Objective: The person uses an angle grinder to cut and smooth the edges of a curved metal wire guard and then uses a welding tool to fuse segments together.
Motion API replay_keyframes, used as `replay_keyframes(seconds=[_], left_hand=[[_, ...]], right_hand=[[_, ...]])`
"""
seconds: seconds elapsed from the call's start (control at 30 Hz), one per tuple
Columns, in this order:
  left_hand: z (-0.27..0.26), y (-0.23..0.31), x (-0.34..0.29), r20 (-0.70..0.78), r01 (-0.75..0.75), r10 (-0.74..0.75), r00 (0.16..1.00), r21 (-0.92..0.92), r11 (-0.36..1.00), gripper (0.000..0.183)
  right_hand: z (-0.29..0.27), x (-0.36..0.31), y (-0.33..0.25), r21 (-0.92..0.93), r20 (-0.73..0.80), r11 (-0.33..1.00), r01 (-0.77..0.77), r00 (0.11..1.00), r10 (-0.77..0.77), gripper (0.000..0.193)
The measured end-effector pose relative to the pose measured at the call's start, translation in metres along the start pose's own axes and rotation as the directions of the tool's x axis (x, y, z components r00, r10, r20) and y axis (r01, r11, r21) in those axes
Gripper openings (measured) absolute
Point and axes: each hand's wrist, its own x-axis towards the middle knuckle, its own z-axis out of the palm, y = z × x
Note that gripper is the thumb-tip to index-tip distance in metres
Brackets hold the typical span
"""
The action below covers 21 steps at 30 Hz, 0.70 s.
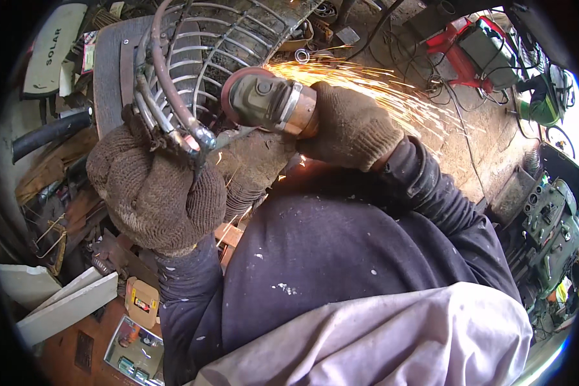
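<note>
My right hand [354, 125], in a brown knit glove, is closed around the body of an angle grinder [293, 109]. Its reddish disc [233, 90] meets the curved metal bar frame [202, 64], though the contact point is hidden behind the tool head. Orange sparks [379, 90] stream off to the right. My left hand [157, 183], gloved alike, is closed at the frame's near end, by the thick rusty bent bar [164, 71]. Just below the grinder sits a brown ribbed knit shape [248, 167]; whether it is a glove or footwear I cannot tell.
A dark board [116, 71] lies under the frame. At the far right stands a red and grey machine [466, 58] amid trailing cables. A green-grey machine [553, 225] is at the right edge. White panels [71, 302] and a cardboard piece [141, 302] lie lower left.
</note>
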Motion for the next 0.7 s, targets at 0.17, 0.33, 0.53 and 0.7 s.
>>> replay_keyframes(seconds=[0.17, 0.33, 0.53, 0.7], left_hand=[[0.003, 0.001, -0.008, -0.032, 0.027, -0.027, 0.999, -0.017, 0.999, 0.027], [-0.001, -0.006, -0.004, 0.013, -0.042, 0.043, 0.999, -0.052, 0.998, 0.027], [-0.005, -0.003, 0.001, 0.031, -0.007, 0.009, 0.999, -0.067, 0.998, 0.026], [-0.003, -0.004, -0.002, 0.028, 0.003, -0.002, 1.0, -0.011, 1.0, 0.027]], right_hand=[[-0.001, -0.001, 0.001, -0.015, -0.077, 1.0, -0.003, 0.997, 0.002, 0.047], [-0.003, -0.003, -0.006, 0.001, -0.1, 1.0, 0.011, 0.995, -0.011, 0.042], [0.002, -0.003, -0.004, -0.03, -0.108, 0.998, -0.05, 0.993, 0.047, 0.042], [-0.002, -0.007, -0.005, 0.01, -0.031, 1.0, 0.001, 1.0, -0.001, 0.05]])
